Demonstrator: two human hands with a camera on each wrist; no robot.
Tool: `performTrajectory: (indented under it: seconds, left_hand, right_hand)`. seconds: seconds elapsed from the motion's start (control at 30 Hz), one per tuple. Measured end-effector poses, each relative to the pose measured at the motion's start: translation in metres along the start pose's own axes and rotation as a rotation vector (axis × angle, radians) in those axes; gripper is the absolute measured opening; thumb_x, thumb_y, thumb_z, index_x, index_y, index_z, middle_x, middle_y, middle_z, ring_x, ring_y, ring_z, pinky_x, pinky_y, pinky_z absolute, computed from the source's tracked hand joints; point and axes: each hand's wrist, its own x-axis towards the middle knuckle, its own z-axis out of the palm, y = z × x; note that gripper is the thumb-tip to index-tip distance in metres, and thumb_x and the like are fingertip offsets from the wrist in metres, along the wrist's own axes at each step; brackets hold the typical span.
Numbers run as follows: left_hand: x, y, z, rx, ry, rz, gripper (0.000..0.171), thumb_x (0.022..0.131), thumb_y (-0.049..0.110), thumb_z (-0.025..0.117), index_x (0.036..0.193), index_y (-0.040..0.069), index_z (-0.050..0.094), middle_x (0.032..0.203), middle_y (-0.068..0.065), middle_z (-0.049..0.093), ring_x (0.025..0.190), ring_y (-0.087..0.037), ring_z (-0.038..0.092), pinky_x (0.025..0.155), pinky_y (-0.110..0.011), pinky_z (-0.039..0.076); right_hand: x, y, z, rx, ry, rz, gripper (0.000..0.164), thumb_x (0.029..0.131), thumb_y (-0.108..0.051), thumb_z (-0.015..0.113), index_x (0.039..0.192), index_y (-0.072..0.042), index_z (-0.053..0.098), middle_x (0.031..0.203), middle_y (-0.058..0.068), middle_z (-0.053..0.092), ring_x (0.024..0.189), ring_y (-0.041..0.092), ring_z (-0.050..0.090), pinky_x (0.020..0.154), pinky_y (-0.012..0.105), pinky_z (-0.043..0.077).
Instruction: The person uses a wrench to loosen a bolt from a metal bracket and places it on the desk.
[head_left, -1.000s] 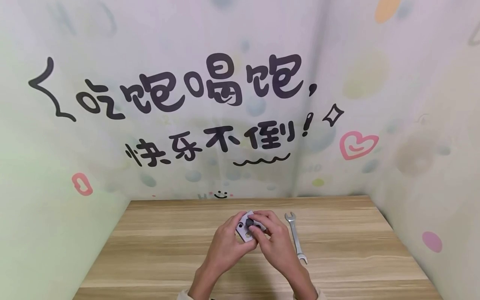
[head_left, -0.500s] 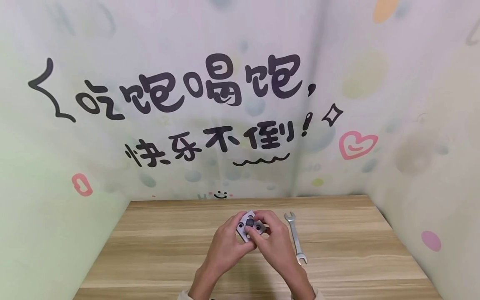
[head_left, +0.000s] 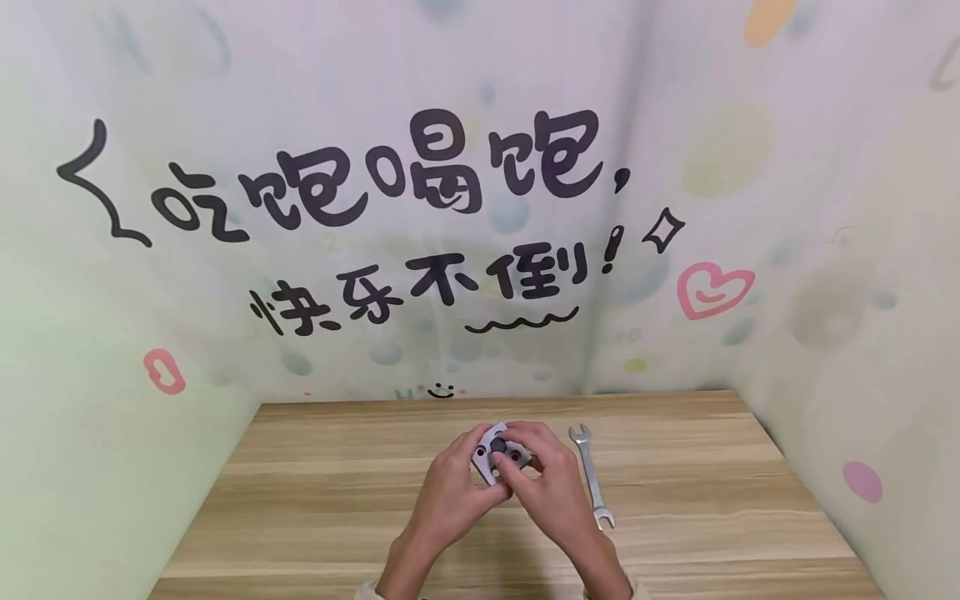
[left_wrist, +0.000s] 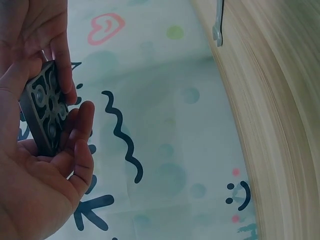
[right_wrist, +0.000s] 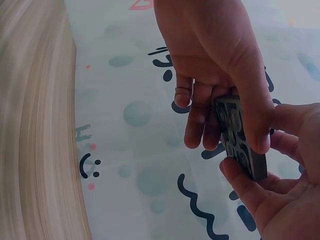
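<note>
A squarish grey metal plate (head_left: 482,468) with round holes is held up over the table by my left hand (head_left: 456,482), which grips it at its left and lower edges. From the plate's middle rises a dark bolt head (head_left: 498,446). The thumb and forefinger of my right hand (head_left: 553,482) pinch this head. In the left wrist view the plate's underside (left_wrist: 48,105) shows dark recesses and round bosses, with the left fingers curled below it. The right wrist view has the plate (right_wrist: 242,137) between both hands, its far face hidden.
A silver open-end wrench (head_left: 592,479) lies on the wood-grain table (head_left: 322,492), just right of the right hand. Behind the table's back edge stands a pale printed wall (head_left: 420,358) with black lettering.
The right thumb and fingers shift around the bolt head, spreading a little half a second ago and drawing in again now. The left hand and the plate stay almost still.
</note>
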Motion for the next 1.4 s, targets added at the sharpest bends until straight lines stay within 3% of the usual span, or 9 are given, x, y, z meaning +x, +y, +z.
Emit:
performTrajectory:
  seconds: [0.33,0.7,0.93,1.17,1.4]
  left_hand:
    - [0.0,0.0,0.0,-0.017,-0.006,0.0,0.058,0.07,0.032,0.072,0.122,0.021,0.049,0.107,0.007,0.056,0.089,-0.007,0.054,0.072,-0.032,0.048]
    - [0.0,0.0,0.0,-0.018,-0.007,-0.015,0.06,0.07,0.032,0.072,0.123,0.019,0.049,0.108,0.007,0.056,0.089,-0.007,0.054,0.072,-0.033,0.048]
    - [0.0,-0.002,0.002,-0.011,0.0,-0.001,0.059,0.07,0.032,0.072,0.122,0.019,0.049,0.107,0.006,0.057,0.09,-0.008,0.055,0.073,-0.031,0.048]
    - [0.0,0.0,0.0,-0.018,-0.024,-0.026,0.058,0.071,0.032,0.071,0.123,0.021,0.049,0.108,0.008,0.056,0.091,-0.007,0.054,0.072,-0.026,0.047]
    - [-0.001,0.0,0.0,-0.017,-0.025,-0.027,0.059,0.071,0.032,0.071,0.124,0.02,0.048,0.11,0.007,0.055,0.091,-0.007,0.054,0.072,-0.026,0.047]
  right_hand:
    - [0.0,0.002,-0.001,-0.002,-0.016,-0.014,0.021,0.076,0.001,0.066,0.097,-0.001,0.066,0.104,0.015,0.058,0.091,0.023,0.06,0.065,0.032,0.052]
    - [-0.003,0.039,0.008,-0.033,-0.018,-0.05,0.024,0.08,-0.011,0.066,0.103,-0.014,0.066,0.106,0.0,0.058,0.092,0.013,0.058,0.064,0.023,0.051]
    - [-0.003,0.038,0.006,-0.003,-0.064,0.032,0.031,0.081,-0.026,0.066,0.108,-0.015,0.058,0.103,-0.006,0.056,0.09,0.011,0.057,0.067,0.022,0.05]
    - [-0.002,0.04,0.006,-0.027,-0.048,-0.027,0.02,0.081,-0.022,0.065,0.101,-0.017,0.061,0.106,0.0,0.056,0.091,0.014,0.058,0.066,0.025,0.051]
    - [-0.004,0.037,0.006,-0.038,-0.026,-0.015,0.022,0.08,-0.019,0.067,0.101,-0.017,0.064,0.107,0.0,0.057,0.094,0.012,0.057,0.065,0.024,0.05]
